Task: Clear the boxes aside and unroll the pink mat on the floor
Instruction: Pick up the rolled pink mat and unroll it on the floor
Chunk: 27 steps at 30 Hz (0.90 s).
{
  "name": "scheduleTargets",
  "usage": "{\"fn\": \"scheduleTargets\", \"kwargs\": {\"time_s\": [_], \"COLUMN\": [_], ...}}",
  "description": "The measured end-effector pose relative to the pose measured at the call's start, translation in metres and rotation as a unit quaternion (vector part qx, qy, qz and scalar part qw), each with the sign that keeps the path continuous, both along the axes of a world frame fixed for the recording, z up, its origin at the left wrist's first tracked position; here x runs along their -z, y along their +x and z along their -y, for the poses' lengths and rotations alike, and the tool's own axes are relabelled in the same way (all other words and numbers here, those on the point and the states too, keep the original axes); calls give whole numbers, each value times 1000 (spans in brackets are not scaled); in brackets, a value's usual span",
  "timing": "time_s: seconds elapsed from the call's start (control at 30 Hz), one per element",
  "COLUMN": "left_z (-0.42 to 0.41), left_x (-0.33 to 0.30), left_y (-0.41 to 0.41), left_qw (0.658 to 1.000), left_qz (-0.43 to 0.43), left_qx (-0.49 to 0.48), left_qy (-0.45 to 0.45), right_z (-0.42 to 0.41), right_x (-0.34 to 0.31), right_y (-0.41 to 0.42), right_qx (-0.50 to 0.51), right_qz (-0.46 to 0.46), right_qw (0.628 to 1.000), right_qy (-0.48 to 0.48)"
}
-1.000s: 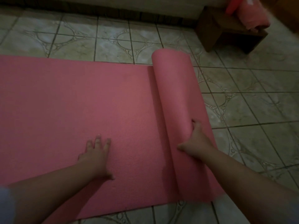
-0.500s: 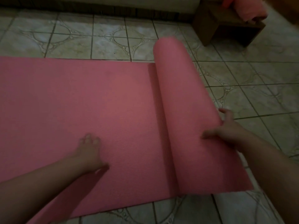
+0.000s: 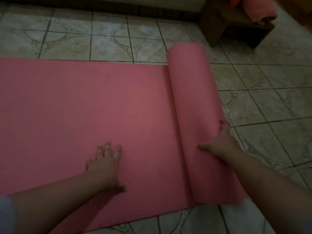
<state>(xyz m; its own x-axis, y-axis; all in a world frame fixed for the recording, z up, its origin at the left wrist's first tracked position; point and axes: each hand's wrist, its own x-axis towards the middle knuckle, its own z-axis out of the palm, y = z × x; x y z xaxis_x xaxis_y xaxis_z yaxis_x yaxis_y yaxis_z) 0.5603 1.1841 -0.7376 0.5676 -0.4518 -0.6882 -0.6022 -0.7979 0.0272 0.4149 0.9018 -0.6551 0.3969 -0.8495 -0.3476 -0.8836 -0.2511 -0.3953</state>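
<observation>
The pink mat lies flat across the tiled floor on the left. Its rolled-up remainder runs away from me along the flat part's right end. My left hand rests palm-down on the flat mat with its fingers spread. My right hand grips the near part of the roll, the thumb lying over the top and the fingers curled down its right side. No boxes are in view.
A dark wooden stool stands at the back right with a pink cloth bundle on it. Patterned floor tiles lie bare to the right of the roll. A dark skirting runs along the far wall.
My right hand has shifted from the roll's right edge back onto its top. The roll looks narrower than half a second ago. My left hand stays on the flat mat, fingers now spread.
</observation>
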Motion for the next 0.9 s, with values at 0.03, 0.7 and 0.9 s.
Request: {"fn": "scheduleTargets", "kwargs": {"time_s": [0.03,0.7,0.9], "left_z": [-1,1,16], "left_x": [0,1,-5], "left_y": [0,17,14], "left_qw": [1000,998,998], "left_qz": [-2,23,21], "left_qx": [-2,-33,-58], "left_qy": [-1,-56,-8], "right_z": [-1,36,-2], "right_x": [-2,-24,5], "right_y": [4,-22,0], "right_qx": [-7,-3,-43], "right_qz": [-3,-5,-143], "right_qw": [1000,1000,987], "right_qy": [2,-30,-60]}}
